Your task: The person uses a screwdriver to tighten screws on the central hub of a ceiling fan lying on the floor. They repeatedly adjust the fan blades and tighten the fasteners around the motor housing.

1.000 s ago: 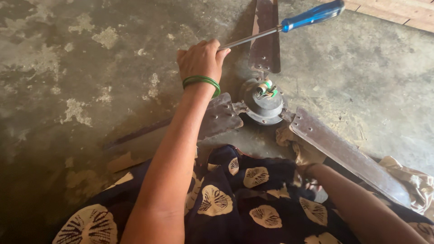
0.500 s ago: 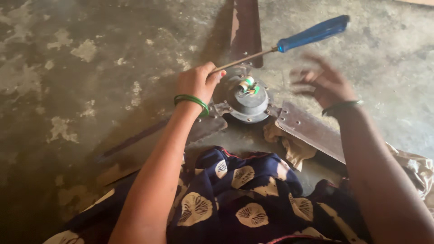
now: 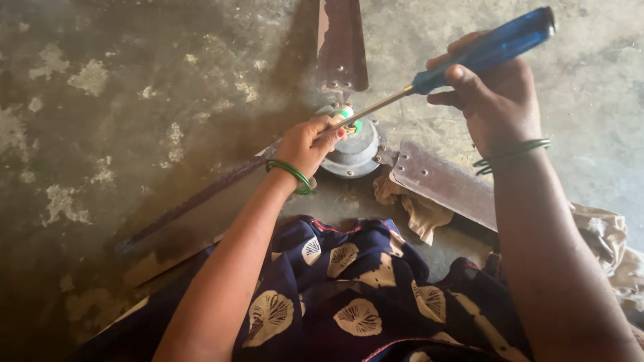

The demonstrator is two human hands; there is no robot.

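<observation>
Gripping a screwdriver (image 3: pixel 429 80) by its blue handle, the right hand (image 3: pixel 493 100) is sitting at approx 2 o'clock of the fan hub, fingers wrapped round the grip, thumb laid along it; looks like a turning hold.

- Screwdriver: metal shaft is slanting down toward 8 o'clock, tip landing at the hub top. Exact tip contact hidden by fingers, can't tell which screw.
- Left hand (image 3: pixel 312 144): at 9 o'clock of hub, fingertips pinching the shaft near the tip, prob. steadying and guiding it. Green bangle on that wrist; dark bangles on right wrist.
- Ceiling fan motor hub (image 3: pixel 355 151): grey, round, lying flat on the concrete floor (image 3: pixel 134 80), centre of view, w/ green and white wire bits on top.
- Blades, 3 pcs, brown, worn: one (image 3: pixel 342 40) is pointing to 12 o'clock, one (image 3: pixel 443 184) to 4 o'clock, one (image 3: pixel 194 214) to 8 o'clock. All resting on floor, keeping hub level.
- Beige rag (image 3: pixel 416 208): crumpled under the 4 o'clock blade, touching it; more cloth at far right edge.
- Lap: dark blue printed fabric (image 3: pixel 335 288) at 6 o'clock, person is sitting close to the hub.
</observation>
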